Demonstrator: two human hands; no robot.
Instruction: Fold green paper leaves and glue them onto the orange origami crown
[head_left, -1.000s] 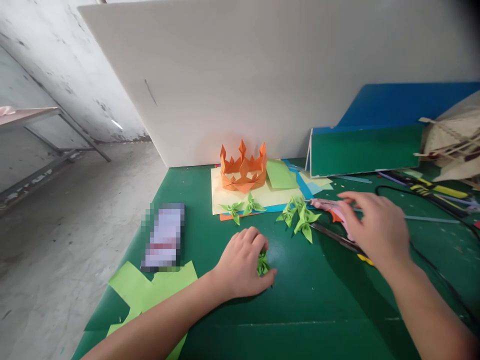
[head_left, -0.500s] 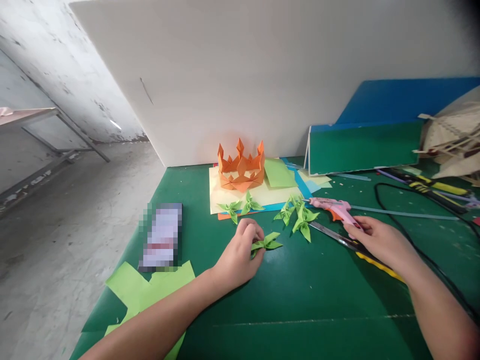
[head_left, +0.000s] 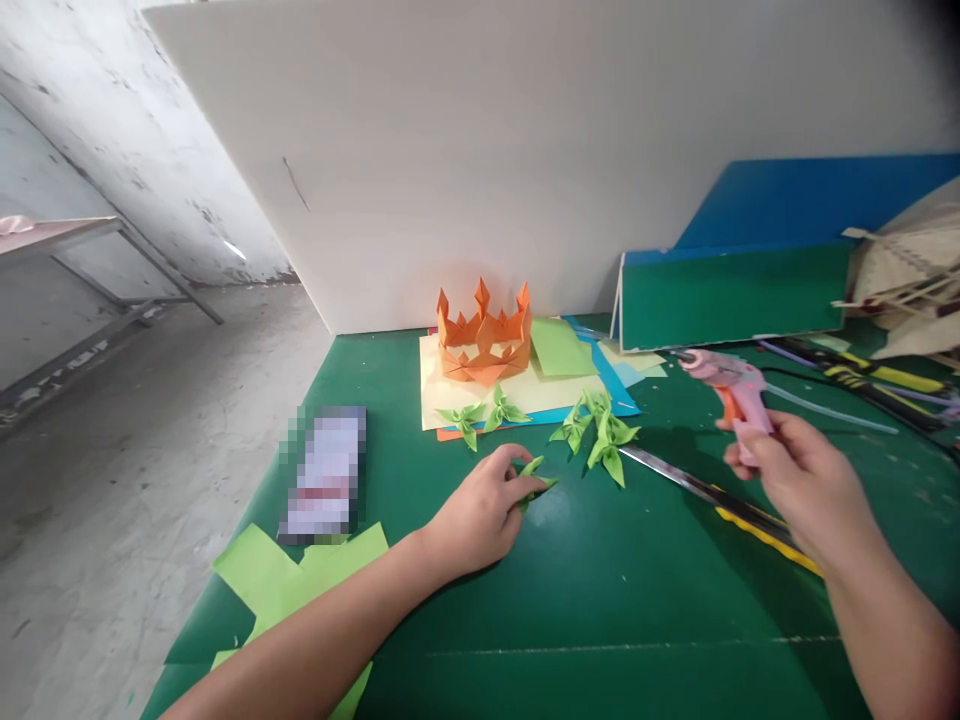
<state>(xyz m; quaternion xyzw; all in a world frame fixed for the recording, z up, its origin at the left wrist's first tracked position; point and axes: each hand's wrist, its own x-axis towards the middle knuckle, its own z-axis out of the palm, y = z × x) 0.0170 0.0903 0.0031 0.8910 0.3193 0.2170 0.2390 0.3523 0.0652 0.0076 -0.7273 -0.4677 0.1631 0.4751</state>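
Note:
Between its fingers my left hand (head_left: 484, 505) pinches a green folded paper flower (head_left: 535, 484), low over the table. My right hand (head_left: 806, 480) is closed round the handle of a pink hot glue gun (head_left: 731, 385), lifted above the table with its nozzle pointing left. A pale glue stick (head_left: 832, 408) sticks out behind the gun. Several more green paper flowers (head_left: 609, 440) lie between my hands, and two others (head_left: 504, 408) rest near the front of the yellow paper. Behind them stands an orange folded paper crown (head_left: 484, 345).
A utility knife (head_left: 757, 525) with yellow edging lies under my right hand. Green paper sheets (head_left: 330, 575) and a phone (head_left: 326, 470) are on the left of the green table (head_left: 570, 610). A white board (head_left: 480, 150) closes off the back; pliers (head_left: 885, 378) lie at the right.
My right hand has raised the glue gun and moved it right, away from the flowers. In my left hand the green paper flower has turned, with less of it showing.

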